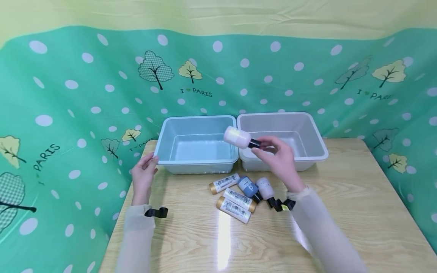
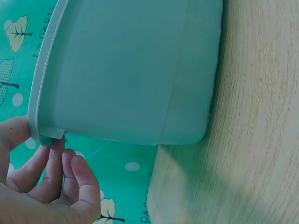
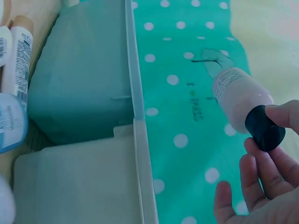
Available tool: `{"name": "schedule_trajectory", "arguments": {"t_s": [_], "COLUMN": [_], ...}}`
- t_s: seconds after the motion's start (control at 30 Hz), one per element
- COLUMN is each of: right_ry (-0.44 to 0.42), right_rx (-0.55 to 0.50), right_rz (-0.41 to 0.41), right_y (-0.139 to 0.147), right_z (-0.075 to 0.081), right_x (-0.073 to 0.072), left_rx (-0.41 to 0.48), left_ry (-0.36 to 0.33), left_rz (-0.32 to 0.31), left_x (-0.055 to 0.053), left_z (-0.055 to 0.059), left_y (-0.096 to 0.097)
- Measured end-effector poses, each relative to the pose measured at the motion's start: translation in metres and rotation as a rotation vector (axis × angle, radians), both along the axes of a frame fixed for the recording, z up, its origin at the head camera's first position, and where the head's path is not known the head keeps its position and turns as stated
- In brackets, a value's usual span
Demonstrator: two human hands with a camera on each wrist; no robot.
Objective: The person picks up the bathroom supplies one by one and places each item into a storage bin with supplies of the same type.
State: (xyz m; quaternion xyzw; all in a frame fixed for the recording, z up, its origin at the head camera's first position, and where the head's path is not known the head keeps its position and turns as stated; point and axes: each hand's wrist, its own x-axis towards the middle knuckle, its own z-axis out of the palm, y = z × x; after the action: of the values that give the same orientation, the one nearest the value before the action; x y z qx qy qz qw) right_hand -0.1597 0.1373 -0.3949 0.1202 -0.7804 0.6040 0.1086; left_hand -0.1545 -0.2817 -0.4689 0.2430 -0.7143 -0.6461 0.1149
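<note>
My right hand [image 1: 280, 157] pinches the black cap of a pale pink bottle [image 1: 238, 137], tilted above where the two bins meet. In the right wrist view thumb and fingertips grip the cap, and the bottle [image 3: 238, 95] points away from the palm. My left hand [image 1: 144, 175] holds the near left corner of the light blue bin [image 1: 199, 162]; in the left wrist view its thumb and fingers pinch the rim [image 2: 36, 100]. Beside the blue bin stands a grey bin [image 1: 321, 151].
On the wooden table [image 1: 191, 235], before the bins, lie a blue bottle [image 1: 248, 185], a pale bottle with a black cap [image 1: 264, 187], and three white tubes with gold caps, one nearest the front [image 1: 235, 210]. A green dotted curtain [image 1: 259, 76] hangs behind the bins.
</note>
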Motion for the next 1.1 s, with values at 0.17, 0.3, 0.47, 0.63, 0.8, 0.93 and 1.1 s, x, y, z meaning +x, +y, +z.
{"name": "schedule_trajectory", "arguments": {"t_s": [0.17,0.3,0.47,0.63,0.8,0.93,1.1], "right_ry": [-0.011,-0.012,-0.024,-0.053,-0.07,-0.072,-0.085], "right_rx": [0.059,0.112,0.169,0.229,0.287,0.329,0.456], "right_rz": [0.05,0.084,0.137,0.204,0.269,0.312,0.367], "right_y": [-0.028,-0.052,-0.08,-0.105,-0.128,-0.142,-0.157], "right_z": [0.008,0.015,0.021,0.025,0.03,0.031,0.021], "right_x": [-0.033,-0.058,-0.09,-0.117,-0.135,-0.143,-0.15], "left_rx": [-0.009,-0.011,-0.004,0.008,-0.004,-0.013,-0.006], "left_ry": [0.012,0.017,0.014,0.01,0.022,0.034,0.039], "left_rz": [-0.009,-0.015,-0.016,-0.009,-0.008,-0.006,-0.005], "left_x": [0.0,0.001,0.002,0.0,0.0,0.0,0.0], "left_z": [-0.002,-0.002,-0.001,-0.001,-0.002,-0.003,-0.006], "left_y": [0.0,-0.001,-0.002,-0.001,0.0,-0.001,-0.002]}}
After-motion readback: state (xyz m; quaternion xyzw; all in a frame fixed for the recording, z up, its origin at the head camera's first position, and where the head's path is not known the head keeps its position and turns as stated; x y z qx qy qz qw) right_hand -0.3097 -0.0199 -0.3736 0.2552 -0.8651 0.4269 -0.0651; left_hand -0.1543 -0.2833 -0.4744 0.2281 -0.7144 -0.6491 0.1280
